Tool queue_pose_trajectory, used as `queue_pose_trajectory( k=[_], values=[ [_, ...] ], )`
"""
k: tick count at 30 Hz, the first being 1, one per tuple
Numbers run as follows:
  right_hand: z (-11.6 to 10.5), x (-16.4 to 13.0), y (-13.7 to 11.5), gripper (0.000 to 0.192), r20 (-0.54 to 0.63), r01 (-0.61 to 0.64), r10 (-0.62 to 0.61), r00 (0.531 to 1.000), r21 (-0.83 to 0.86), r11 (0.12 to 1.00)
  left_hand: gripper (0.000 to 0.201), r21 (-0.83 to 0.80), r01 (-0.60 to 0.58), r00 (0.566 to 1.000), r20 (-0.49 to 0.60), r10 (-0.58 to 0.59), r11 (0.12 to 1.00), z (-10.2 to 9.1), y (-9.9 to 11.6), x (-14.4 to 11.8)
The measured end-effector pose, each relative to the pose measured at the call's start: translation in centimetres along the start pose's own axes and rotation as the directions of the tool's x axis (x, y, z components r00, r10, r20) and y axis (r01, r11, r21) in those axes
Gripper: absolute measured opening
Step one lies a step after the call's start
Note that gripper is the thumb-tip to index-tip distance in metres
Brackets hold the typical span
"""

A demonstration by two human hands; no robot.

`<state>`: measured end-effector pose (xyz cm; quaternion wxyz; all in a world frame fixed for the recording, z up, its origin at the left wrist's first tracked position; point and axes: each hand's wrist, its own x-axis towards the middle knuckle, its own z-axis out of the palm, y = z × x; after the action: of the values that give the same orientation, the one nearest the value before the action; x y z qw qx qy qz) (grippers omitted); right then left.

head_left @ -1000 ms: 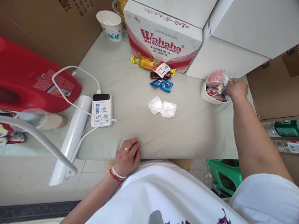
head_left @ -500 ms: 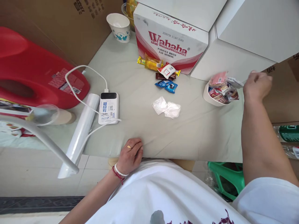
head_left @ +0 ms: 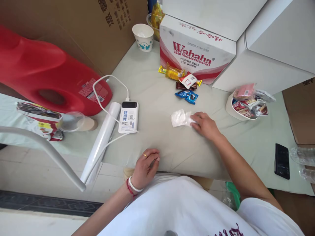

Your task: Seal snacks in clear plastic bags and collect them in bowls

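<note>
My right hand [head_left: 203,125] lies over the right end of two small white packets, its fingertips closed on the right-hand packet [head_left: 188,118] and partly covering it. Beside it, touching or nearly so, is the left-hand white packet [head_left: 177,118], square and crinkled. My left hand [head_left: 147,165] rests at the table's front edge with loosely curled fingers and nothing visible in them. Behind the packets are blue-wrapped snacks [head_left: 187,96], a red-and-white packet [head_left: 188,80] and a yellow-wrapped snack [head_left: 174,72].
A white tub [head_left: 230,108] heaped with wrapped snacks stands right. A black phone [head_left: 282,161] lies near the right edge. Leftward are a cabled power bank [head_left: 128,117], a clear plastic roll [head_left: 100,141] and a red jug [head_left: 73,75]. A Wahaha carton [head_left: 194,49] and paper cup [head_left: 143,37] stand behind.
My right hand has come from beyond the snack tub, leftward and nearer, onto the right-hand white packet. My left hand stays at the table edge. The view has shifted, and the phone now shows.
</note>
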<state>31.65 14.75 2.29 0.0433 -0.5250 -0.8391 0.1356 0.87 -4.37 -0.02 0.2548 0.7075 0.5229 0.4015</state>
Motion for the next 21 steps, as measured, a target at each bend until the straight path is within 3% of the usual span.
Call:
queue_pose_trajectory(
  k=[2,4,7,9,11,14,17,21],
  values=[
    [0.4,0.3,1.0,0.041,-0.115,-0.14,0.144,0.983,0.035,0.989,0.015,-0.007,-0.002,1.0,-0.002,0.001,1.0,-0.2,0.3,0.2],
    [0.3,0.6,1.9,0.041,-0.253,-0.23,0.264,0.931,0.157,0.961,0.015,-0.003,-0.01,1.0,-0.013,0.01,1.0,-0.3,0.5,0.3],
    [0.1,1.1,0.7,0.041,-0.371,-0.142,0.24,0.897,0.273,0.951,0.014,0.014,-0.001,0.999,-0.036,0.002,1.0,-0.4,0.6,0.7],
    [0.7,1.5,-1.9,0.04,-0.337,0.01,0.072,0.939,0.235,0.972,0.014,0.026,0.011,0.999,-0.042,-0.01,1.0,-0.2,0.6,1.0],
    [2.0,1.9,-4.9,0.041,-0.213,0.123,-0.09,0.973,0.148,0.981,0.014,0.046,0.024,0.999,-0.031,-0.022,0.999,0.0,0.7,1.3],
    [3.6,2.5,-7.4,0.039,-0.048,0.162,-0.161,0.986,0.021,0.987,0.016,0.104,0.018,1.0,-0.001,-0.018,0.994,-0.1,0.7,1.2],
    [3.5,2.6,-5.5,0.042,-0.064,0.098,-0.101,0.993,-0.048,0.994,0.019,0.191,-0.047,0.999,-0.006,0.049,0.981,-1.0,0.1,0.1],
    [0.6,2.3,1.0,0.042,-0.166,-0.178,0.157,0.974,-0.126,0.976,0.023,0.311,-0.104,0.992,-0.042,0.123,0.945,-3.0,-1.6,-1.7]
  ],
)
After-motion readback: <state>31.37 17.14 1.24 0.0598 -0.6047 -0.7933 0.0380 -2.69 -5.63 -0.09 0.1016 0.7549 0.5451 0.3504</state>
